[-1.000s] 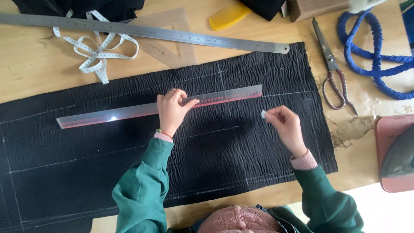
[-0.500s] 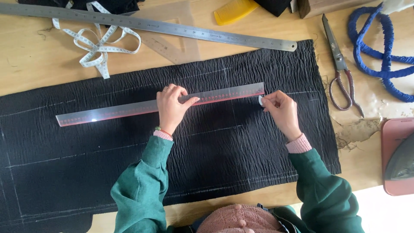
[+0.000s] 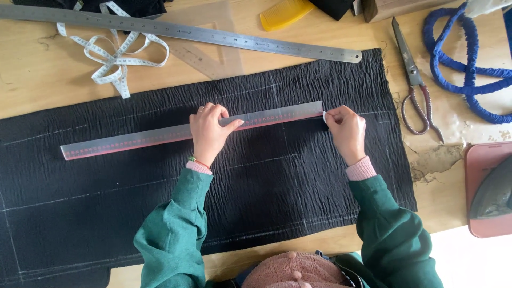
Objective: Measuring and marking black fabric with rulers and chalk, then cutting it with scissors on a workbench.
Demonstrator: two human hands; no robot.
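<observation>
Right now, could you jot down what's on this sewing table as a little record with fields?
Surface: wooden table
Cloth: black crinkled fabric spread flat, with pale chalk lines
Left hand: pressing down on the clear ruler
Right hand: pinching a small white chalk piece at the ruler's right end
Above cloth: long steel ruler, tape measure, yellow comb
Right side: scissors, blue cord, iron

Black fabric [image 3: 160,213] and iron [image 3: 493,194] cut off at edges

A wooden table [image 3: 37,88] carries black fabric [image 3: 133,202], steel ruler [image 3: 213,33], tape measure [image 3: 114,56], scissors [image 3: 416,85], blue cord [image 3: 469,69].
</observation>
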